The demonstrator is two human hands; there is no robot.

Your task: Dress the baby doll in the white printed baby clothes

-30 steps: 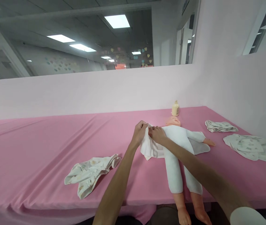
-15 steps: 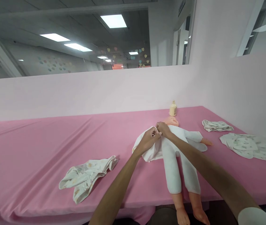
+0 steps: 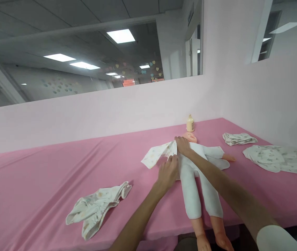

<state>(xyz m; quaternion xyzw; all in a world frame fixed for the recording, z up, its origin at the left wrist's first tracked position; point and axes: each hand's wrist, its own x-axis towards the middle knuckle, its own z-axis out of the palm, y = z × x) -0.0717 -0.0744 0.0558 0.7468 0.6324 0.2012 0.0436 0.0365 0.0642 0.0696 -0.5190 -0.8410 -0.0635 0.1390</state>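
A baby doll [image 3: 189,188] in a white suit lies on its back, head away from me and feet over the near edge. A small white printed baby garment [image 3: 153,155] spreads out along the doll's left-hand side in view. My left hand [image 3: 168,171] is closed on the garment's lower edge beside the doll's body. At its upper edge, near the doll's shoulder, my right hand [image 3: 183,145] is closed with the cloth between its fingers. Part of the garment and the doll's arm on this side are hidden.
Printed baby trousers [image 3: 98,205] lie crumpled at front left. A folded cloth [image 3: 239,138] and a larger printed cloth [image 3: 277,159] lie at the right. A pale yellow bottle [image 3: 190,123] stands by the wall beyond the doll's head. Pink sheeting [image 3: 59,174] covers the table.
My left hand has moved down and away from my right hand. The garment's printed side now shows, with a flap stretched out to the left. My right hand stays near the doll's shoulder.
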